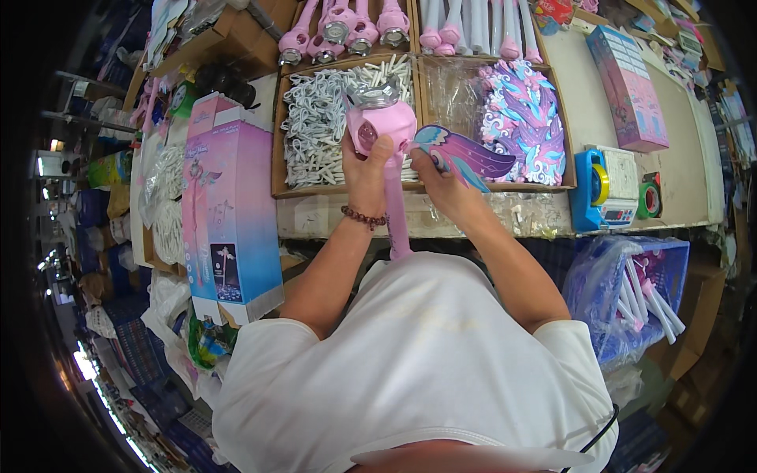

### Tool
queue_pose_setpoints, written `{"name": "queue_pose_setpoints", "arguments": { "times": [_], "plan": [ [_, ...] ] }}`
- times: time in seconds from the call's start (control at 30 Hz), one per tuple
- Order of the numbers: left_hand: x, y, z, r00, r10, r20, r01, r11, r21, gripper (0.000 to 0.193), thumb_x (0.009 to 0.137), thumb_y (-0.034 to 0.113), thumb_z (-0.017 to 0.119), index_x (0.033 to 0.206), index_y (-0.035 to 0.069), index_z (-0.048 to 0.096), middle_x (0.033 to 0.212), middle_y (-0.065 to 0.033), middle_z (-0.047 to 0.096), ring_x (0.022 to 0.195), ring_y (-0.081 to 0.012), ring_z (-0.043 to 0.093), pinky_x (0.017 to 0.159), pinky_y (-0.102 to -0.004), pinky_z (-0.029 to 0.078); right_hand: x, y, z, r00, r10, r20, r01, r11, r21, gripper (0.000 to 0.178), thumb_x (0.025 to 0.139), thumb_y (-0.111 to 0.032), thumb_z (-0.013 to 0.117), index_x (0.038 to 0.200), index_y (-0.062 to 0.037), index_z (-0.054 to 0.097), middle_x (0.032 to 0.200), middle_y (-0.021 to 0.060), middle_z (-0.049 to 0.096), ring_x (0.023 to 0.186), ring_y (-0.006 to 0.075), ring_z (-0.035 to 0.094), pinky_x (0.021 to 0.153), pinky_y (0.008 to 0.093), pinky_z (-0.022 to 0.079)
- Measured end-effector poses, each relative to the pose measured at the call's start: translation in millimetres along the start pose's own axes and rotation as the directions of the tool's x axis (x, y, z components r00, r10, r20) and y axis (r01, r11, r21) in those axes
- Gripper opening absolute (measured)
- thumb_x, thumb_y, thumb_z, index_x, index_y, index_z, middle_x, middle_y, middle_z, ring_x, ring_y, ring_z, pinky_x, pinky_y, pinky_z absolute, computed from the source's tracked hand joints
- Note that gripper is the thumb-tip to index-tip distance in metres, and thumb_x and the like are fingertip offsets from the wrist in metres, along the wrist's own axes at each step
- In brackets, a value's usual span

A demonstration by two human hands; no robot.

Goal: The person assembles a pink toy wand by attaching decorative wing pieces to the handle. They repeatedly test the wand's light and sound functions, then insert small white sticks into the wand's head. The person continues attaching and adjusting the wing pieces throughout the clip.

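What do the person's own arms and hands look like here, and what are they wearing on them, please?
Both the left hand and the right hand are ungloved, and the forearms are bare below short, plain white sleeves. A bracelet of round, dark reddish-brown beads circles the left wrist; none shows on the right.

Cords L of wings, wands behind, prob. boxed

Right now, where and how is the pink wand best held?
Probably grip the pink wand at its bulky head's base, from the left, as the left hand does: a slim shaft starts there, and the right hand holds the wing opposite.
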State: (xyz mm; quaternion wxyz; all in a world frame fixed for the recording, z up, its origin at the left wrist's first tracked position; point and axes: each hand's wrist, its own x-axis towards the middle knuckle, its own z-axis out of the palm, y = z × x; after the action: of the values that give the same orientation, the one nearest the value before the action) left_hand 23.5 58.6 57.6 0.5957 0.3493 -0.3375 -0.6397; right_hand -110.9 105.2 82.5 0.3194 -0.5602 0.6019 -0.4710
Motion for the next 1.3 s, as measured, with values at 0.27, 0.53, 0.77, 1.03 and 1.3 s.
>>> {"name": "queue_pose_setpoints", "arguments": {
  "times": [0.27, 0.53, 0.77, 1.03, 1.3],
  "plan": [
    [-3, 0, 2, 1.0, 0.008, 0.005, -0.009, 0.999, 0.054, 0.071, 0.078, 0.024, 0.074, 0.133, 0.003, 0.034, 0.117, -0.007, 0.052, 0.101, -0.0162, 0.054, 0.085, -0.0287, 0.046, -3, -6, 8, 0.978, -0.163, -0.13, 0.163, 0.987, -0.011, 0.009, 0.081, -0.014, 0.067, 0.084, -0.0053, 0.066, 0.061, 0.0124, 0.06, 0.049, 0.0286, 0.057, 0.044, 0.0354, 0.043],
    [-8, 1, 0, 0.997, -0.004, 0.073, 0.004, 1.0, 0.005, 0.059, 0.091, 0.034, 0.057, 0.136, 0.007, 0.031, 0.12, -0.0066, 0.049, 0.104, -0.0139, 0.051, 0.086, -0.0276, 0.044, -6, -4, 10, 0.96, -0.249, -0.124, 0.242, 0.968, -0.072, 0.014, 0.083, -0.014, 0.064, 0.075, -0.0028, 0.062, 0.055, 0.0154, 0.054, 0.047, 0.0348, 0.053, 0.042, 0.0392, 0.04],
    [-11, -2, 2, 0.994, 0.08, 0.08, -0.092, 0.983, 0.158, 0.058, 0.096, 0.038, 0.047, 0.139, 0.005, 0.026, 0.125, -0.0066, 0.046, 0.106, -0.0127, 0.048, 0.088, -0.0273, 0.042, -5, -18, 2, 0.934, -0.342, -0.099, 0.326, 0.934, -0.149, 0.013, 0.083, -0.012, 0.063, 0.072, -0.0046, 0.061, 0.061, 0.0149, 0.057, 0.05, 0.0329, 0.055, 0.041, 0.0393, 0.04],
    [-5, 7, 7, 0.989, 0.121, 0.08, -0.132, 0.98, 0.147, 0.063, 0.091, 0.031, 0.057, 0.139, 0.004, 0.025, 0.122, -0.0059, 0.045, 0.101, -0.0127, 0.05, 0.083, -0.0272, 0.045, 5, -3, 12, 0.995, -0.045, -0.089, 0.063, 0.976, 0.206, 0.012, 0.087, -0.013, 0.064, 0.088, -0.0012, 0.063, 0.069, 0.0057, 0.063, 0.058, 0.0135, 0.059, 0.052, 0.0275, 0.047],
    [-2, -3, -4, 0.986, 0.06, 0.156, -0.076, 0.992, 0.096, 0.079, 0.077, 0.013, 0.074, 0.138, 0.005, 0.024, 0.121, -0.0074, 0.047, 0.107, -0.016, 0.051, 0.088, -0.0305, 0.047, 0, -1, 9, 0.982, 0.185, 0.04, -0.187, 0.914, 0.359, 0.017, 0.089, -0.017, 0.061, 0.083, -0.0007, 0.062, 0.067, 0.0047, 0.062, 0.055, 0.0117, 0.057, 0.05, 0.0278, 0.045]
  ]
}}
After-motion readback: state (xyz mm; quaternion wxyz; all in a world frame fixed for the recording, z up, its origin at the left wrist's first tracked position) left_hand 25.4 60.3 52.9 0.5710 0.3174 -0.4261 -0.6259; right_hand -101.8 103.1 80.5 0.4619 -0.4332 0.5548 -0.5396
